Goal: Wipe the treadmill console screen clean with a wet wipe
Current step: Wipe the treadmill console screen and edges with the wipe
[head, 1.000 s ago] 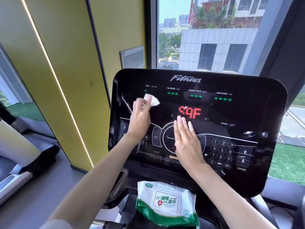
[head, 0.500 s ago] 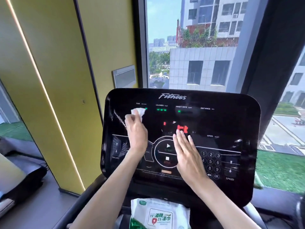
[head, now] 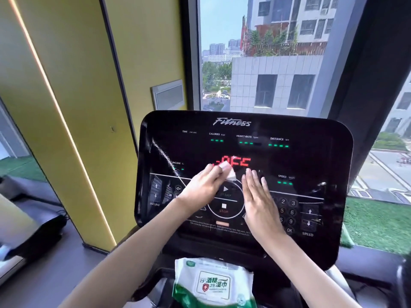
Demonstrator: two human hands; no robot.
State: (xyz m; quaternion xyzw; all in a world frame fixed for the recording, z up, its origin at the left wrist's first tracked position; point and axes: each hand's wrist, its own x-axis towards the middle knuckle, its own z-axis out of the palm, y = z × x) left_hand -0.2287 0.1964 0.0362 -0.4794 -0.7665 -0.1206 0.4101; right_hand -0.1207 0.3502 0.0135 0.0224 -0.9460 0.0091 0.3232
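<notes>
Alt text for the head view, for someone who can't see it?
A left hand presses a white wet wipe against the black treadmill console screen at its red lettering; the right hand rests flat beside it. A pack of wipes lies below the console.

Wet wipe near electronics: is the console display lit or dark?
Lit: the console shows red letters mid-screen and green dashes under CALORIES, HEART RATE, DISTANCE and SPEED.
</notes>
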